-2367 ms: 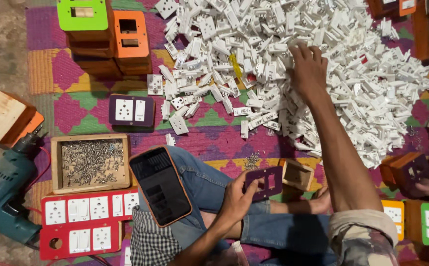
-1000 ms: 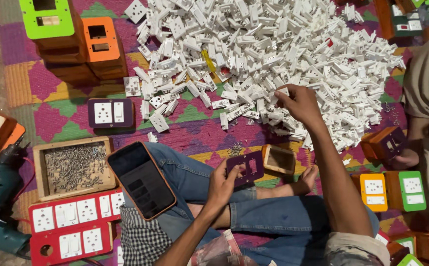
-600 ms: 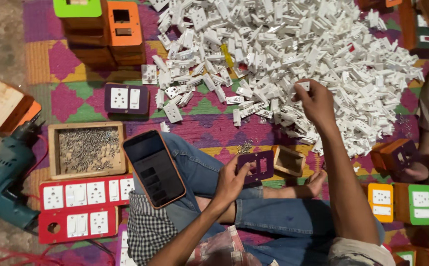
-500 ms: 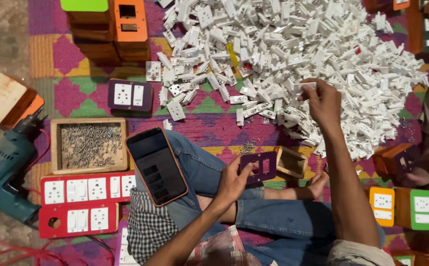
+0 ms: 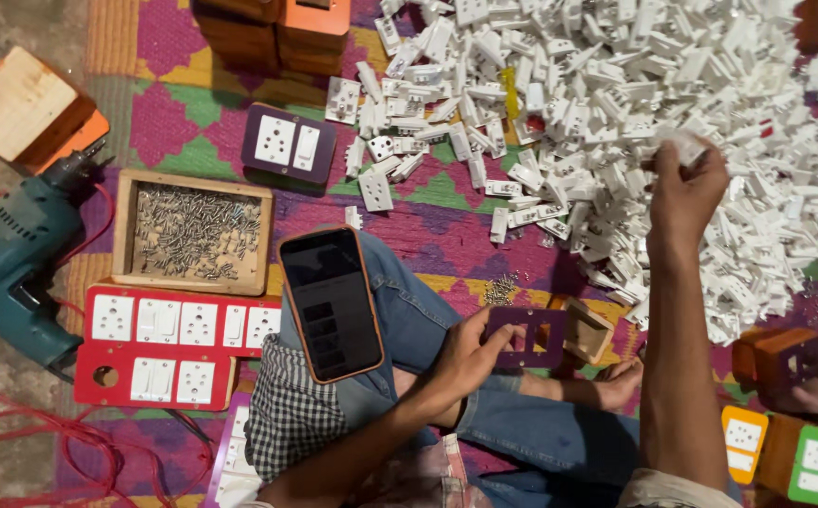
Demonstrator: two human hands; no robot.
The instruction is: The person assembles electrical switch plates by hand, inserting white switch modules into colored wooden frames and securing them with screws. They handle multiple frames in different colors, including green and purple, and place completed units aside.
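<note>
We sit on patterned mat (image 5: 183, 132). Right hand (image 5: 686, 188) pinches white socket piece (image 5: 684, 146) above white pile (image 5: 635, 103) at mat's far edge. Left hand (image 5: 470, 353) grips purple plate (image 5: 525, 337) on lap. We judge: picking step; next, seat piece into plate opening.
</note>
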